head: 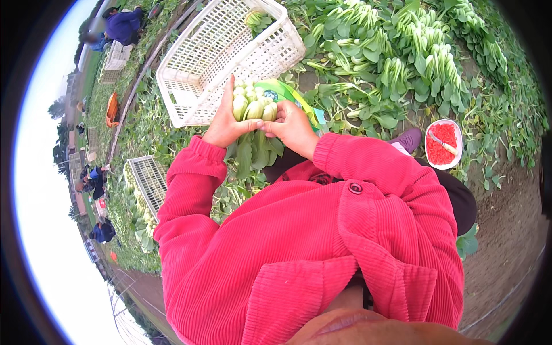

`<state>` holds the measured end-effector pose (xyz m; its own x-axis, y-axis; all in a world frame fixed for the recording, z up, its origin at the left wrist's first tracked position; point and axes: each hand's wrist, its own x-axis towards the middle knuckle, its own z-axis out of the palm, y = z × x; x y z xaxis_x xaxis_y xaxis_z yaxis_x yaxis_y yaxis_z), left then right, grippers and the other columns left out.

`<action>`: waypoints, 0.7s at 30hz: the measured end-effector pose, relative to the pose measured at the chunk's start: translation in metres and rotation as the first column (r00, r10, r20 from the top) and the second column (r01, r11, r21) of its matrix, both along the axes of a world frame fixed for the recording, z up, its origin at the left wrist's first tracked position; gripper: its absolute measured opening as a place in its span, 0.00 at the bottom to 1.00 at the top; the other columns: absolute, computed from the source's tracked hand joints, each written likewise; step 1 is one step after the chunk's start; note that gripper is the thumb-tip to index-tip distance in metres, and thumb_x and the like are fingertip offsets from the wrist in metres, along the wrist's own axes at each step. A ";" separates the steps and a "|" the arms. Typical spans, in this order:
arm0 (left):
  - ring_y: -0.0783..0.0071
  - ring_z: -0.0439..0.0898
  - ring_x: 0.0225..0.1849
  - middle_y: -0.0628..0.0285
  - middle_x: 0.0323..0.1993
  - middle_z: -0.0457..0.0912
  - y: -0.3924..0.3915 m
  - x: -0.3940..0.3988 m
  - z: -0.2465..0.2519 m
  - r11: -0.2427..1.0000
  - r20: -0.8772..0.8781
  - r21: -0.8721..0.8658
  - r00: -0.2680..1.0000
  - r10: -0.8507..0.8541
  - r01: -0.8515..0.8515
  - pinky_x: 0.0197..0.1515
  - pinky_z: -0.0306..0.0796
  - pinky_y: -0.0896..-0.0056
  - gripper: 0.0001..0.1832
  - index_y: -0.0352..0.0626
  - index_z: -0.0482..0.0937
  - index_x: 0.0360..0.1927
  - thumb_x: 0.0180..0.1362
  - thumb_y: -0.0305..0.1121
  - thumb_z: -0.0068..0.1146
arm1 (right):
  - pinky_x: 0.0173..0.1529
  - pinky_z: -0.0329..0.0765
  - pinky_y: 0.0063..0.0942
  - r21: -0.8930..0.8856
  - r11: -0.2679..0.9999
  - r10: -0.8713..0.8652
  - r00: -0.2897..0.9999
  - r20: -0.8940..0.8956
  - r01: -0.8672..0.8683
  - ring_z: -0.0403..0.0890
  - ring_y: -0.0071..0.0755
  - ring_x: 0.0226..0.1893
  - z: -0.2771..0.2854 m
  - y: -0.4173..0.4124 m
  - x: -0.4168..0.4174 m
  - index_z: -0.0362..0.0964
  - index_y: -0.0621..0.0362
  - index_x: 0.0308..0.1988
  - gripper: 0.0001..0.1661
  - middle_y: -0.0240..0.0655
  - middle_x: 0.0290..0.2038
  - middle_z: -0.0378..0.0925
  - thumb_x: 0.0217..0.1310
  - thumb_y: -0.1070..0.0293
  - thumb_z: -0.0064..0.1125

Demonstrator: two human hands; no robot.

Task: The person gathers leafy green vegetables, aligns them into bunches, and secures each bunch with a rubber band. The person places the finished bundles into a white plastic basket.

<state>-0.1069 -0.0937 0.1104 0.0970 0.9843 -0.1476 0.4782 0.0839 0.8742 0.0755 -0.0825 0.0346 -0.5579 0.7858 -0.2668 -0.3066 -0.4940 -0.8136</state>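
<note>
A bunch of green leafy vegetables with pale, thick stems, like bok choy (253, 107), is held between my two hands, its leaves hanging down below them. My left hand (227, 120) grips its left side, the fingers pointing up along the stems. On the other side my right hand (294, 127) closes on the bunch, and the two thumbs meet in front. Just beyond lies a green and yellow plastic package (288, 93). A white plastic crate (235, 64) stands past the hands with a small bunch of greens (257, 21) at its far end.
Rows of harvested greens (401, 56) lie on the ground at upper right. A white bowl (459, 148) of red ties or strips holds a knife (444, 143). Another crate (148, 183) stands at left beside more bunches. Several people, one in dark blue (124, 26), are farther off.
</note>
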 end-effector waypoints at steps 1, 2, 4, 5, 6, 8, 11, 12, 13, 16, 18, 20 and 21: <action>0.60 0.63 0.71 0.44 0.70 0.62 -0.001 0.000 -0.001 1.000 -0.017 0.015 1.000 0.001 -0.001 0.72 0.58 0.62 0.71 0.30 0.31 0.76 0.42 0.32 0.79 | 0.44 0.83 0.24 -0.016 1.000 0.000 0.999 -0.033 -0.001 0.82 0.25 0.43 0.001 -0.005 -0.001 0.64 0.67 0.55 0.23 0.37 0.45 0.79 0.63 0.77 0.62; 0.60 0.64 0.71 0.44 0.70 0.62 -0.001 0.001 -0.001 1.000 -0.006 0.022 1.000 0.020 -0.020 0.72 0.58 0.62 0.71 0.30 0.31 0.76 0.42 0.32 0.80 | 0.46 0.83 0.24 -0.032 0.999 0.000 0.998 -0.065 -0.002 0.82 0.25 0.44 0.002 -0.009 -0.001 0.64 0.68 0.56 0.22 0.36 0.46 0.78 0.64 0.78 0.59; 0.60 0.65 0.70 0.44 0.69 0.63 -0.004 0.003 -0.002 0.998 0.015 0.034 0.998 0.061 -0.062 0.71 0.59 0.62 0.72 0.30 0.30 0.76 0.42 0.33 0.80 | 0.52 0.81 0.24 -0.101 0.994 0.014 0.983 -0.181 -0.033 0.81 0.25 0.47 0.007 -0.010 0.000 0.64 0.67 0.59 0.20 0.36 0.51 0.77 0.69 0.80 0.46; 0.60 0.65 0.70 0.44 0.69 0.64 -0.002 0.000 -0.002 0.998 0.024 0.013 0.998 0.056 -0.057 0.71 0.59 0.62 0.72 0.30 0.30 0.76 0.42 0.32 0.80 | 0.51 0.81 0.24 -0.121 0.992 0.001 0.981 -0.192 -0.024 0.81 0.26 0.47 0.010 -0.008 0.001 0.64 0.67 0.58 0.19 0.36 0.50 0.77 0.69 0.81 0.46; 0.60 0.66 0.69 0.44 0.69 0.64 0.000 -0.003 -0.002 0.999 0.033 -0.010 0.998 0.051 -0.050 0.71 0.60 0.62 0.71 0.30 0.31 0.76 0.42 0.32 0.80 | 0.49 0.81 0.24 -0.144 0.990 -0.015 0.979 -0.203 -0.015 0.81 0.26 0.47 0.016 -0.006 0.003 0.65 0.68 0.57 0.19 0.37 0.49 0.77 0.68 0.82 0.46; 0.61 0.68 0.68 0.45 0.68 0.66 0.000 -0.003 -0.002 0.999 0.023 -0.021 0.999 0.037 -0.036 0.70 0.61 0.62 0.71 0.31 0.34 0.76 0.41 0.32 0.81 | 0.47 0.82 0.24 -0.140 0.990 -0.015 0.977 -0.211 -0.015 0.81 0.26 0.44 0.014 -0.006 0.001 0.66 0.69 0.56 0.17 0.38 0.48 0.78 0.69 0.82 0.43; 0.61 0.68 0.68 0.46 0.67 0.67 0.000 0.002 -0.003 1.000 0.081 0.018 0.997 -0.003 0.002 0.70 0.61 0.62 0.69 0.32 0.38 0.76 0.40 0.32 0.81 | 0.53 0.81 0.24 -0.137 0.990 -0.043 0.985 -0.167 0.020 0.81 0.27 0.47 0.009 -0.010 -0.006 0.66 0.65 0.58 0.18 0.36 0.51 0.77 0.71 0.79 0.43; 0.61 0.68 0.68 0.46 0.67 0.67 0.001 0.002 -0.004 1.000 0.045 0.030 0.999 0.005 -0.006 0.70 0.61 0.61 0.69 0.32 0.39 0.76 0.39 0.32 0.81 | 0.51 0.81 0.23 -0.105 0.994 -0.043 0.986 -0.162 0.026 0.81 0.26 0.45 0.005 -0.011 -0.007 0.67 0.65 0.57 0.17 0.36 0.50 0.77 0.71 0.78 0.44; 0.61 0.68 0.67 0.47 0.66 0.67 0.002 0.002 -0.005 0.999 0.009 0.044 1.000 0.011 -0.012 0.70 0.61 0.61 0.69 0.32 0.40 0.76 0.38 0.32 0.82 | 0.50 0.81 0.23 -0.074 0.997 -0.045 0.987 -0.156 0.033 0.81 0.25 0.44 0.002 -0.012 -0.008 0.68 0.65 0.56 0.16 0.35 0.48 0.78 0.71 0.78 0.45; 0.61 0.68 0.67 0.47 0.66 0.67 0.001 -0.004 -0.010 0.998 -0.058 0.063 0.998 0.034 -0.030 0.70 0.62 0.61 0.68 0.33 0.41 0.76 0.37 0.31 0.82 | 0.42 0.80 0.24 0.176 0.982 0.066 0.997 0.046 -0.074 0.82 0.24 0.37 -0.001 0.000 0.009 0.70 0.66 0.51 0.12 0.37 0.39 0.81 0.68 0.76 0.52; 0.61 0.68 0.67 0.48 0.66 0.67 0.002 -0.004 -0.010 0.998 -0.033 0.059 0.999 0.036 -0.034 0.70 0.62 0.61 0.68 0.32 0.42 0.75 0.37 0.31 0.82 | 0.33 0.77 0.24 0.380 0.921 0.025 0.987 0.158 -0.084 0.81 0.22 0.30 -0.004 0.016 0.019 0.72 0.66 0.46 0.15 0.36 0.28 0.81 0.62 0.71 0.65; 0.61 0.68 0.67 0.48 0.66 0.67 0.002 0.000 -0.006 0.999 0.050 0.042 0.998 0.027 -0.029 0.70 0.62 0.61 0.68 0.32 0.42 0.75 0.36 0.30 0.82 | 0.34 0.78 0.22 0.264 0.954 0.088 0.976 0.197 -0.140 0.80 0.21 0.30 -0.006 0.026 0.025 0.70 0.65 0.51 0.22 0.33 0.29 0.80 0.59 0.72 0.68; 0.61 0.68 0.67 0.48 0.67 0.67 0.004 0.000 -0.005 0.999 0.078 0.028 0.997 0.015 -0.017 0.70 0.62 0.61 0.68 0.33 0.42 0.75 0.36 0.30 0.82 | 0.34 0.78 0.21 0.203 0.965 0.121 0.969 0.213 -0.165 0.80 0.21 0.31 -0.003 0.029 0.028 0.69 0.64 0.53 0.26 0.31 0.30 0.79 0.58 0.73 0.70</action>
